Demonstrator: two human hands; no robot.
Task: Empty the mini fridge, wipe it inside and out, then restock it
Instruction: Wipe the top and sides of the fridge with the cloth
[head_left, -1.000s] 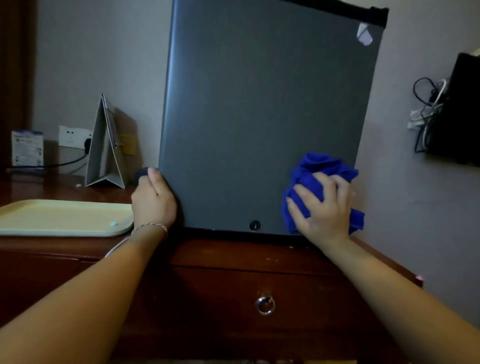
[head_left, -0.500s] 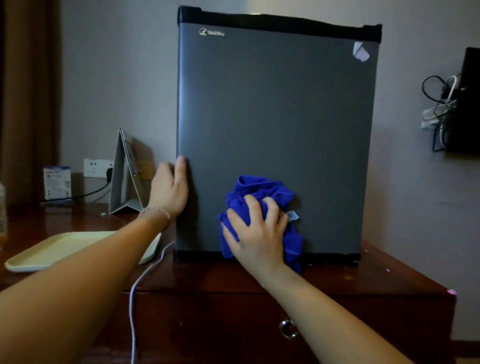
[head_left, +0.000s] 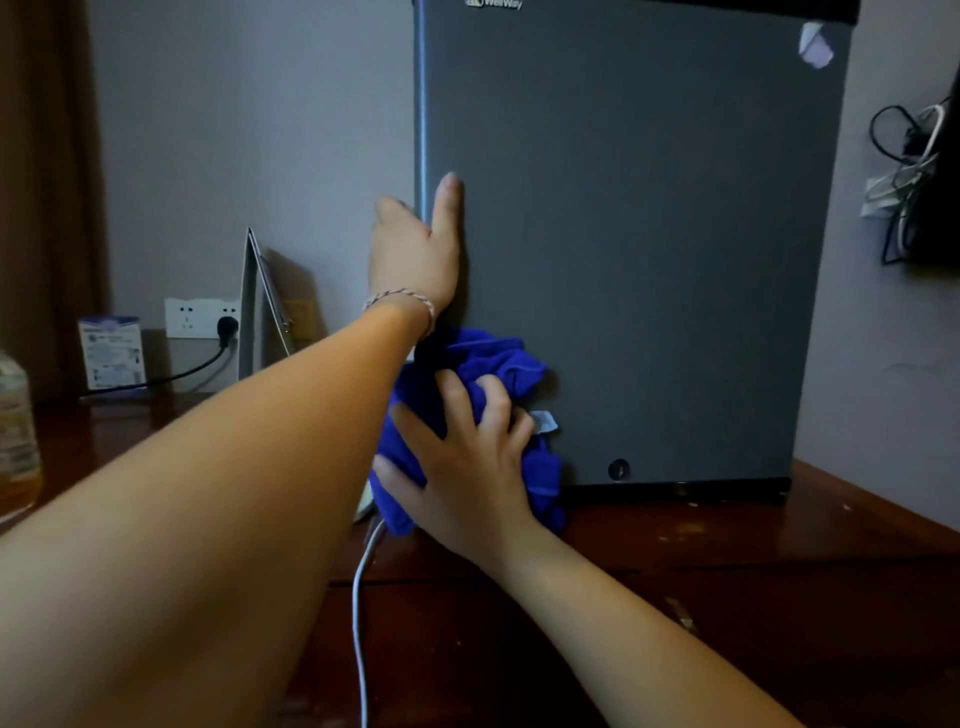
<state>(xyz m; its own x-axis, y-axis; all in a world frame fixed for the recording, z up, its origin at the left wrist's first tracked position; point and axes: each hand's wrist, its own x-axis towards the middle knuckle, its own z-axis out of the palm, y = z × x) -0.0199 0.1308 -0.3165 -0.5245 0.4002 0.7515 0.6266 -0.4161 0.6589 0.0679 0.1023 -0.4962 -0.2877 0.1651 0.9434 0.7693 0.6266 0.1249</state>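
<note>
The right hand (head_left: 467, 467) is clenched around a bunched blue cloth (head_left: 498, 364), pressed low against the closed door of the mini fridge (head_left: 649, 234), which stands on the wooden worktop (head_left: 727, 571). The left hand (head_left: 415, 249) is laid flat, fingers straight, along the door's left edge. Overlapping strokes with the fridge braced would probably serve best, and the white cable (head_left: 358, 623) should be avoided.

The right hand (head_left: 467, 467) has slid the blue cloth (head_left: 498, 364) leftward across the fridge door (head_left: 649, 260).
</note>
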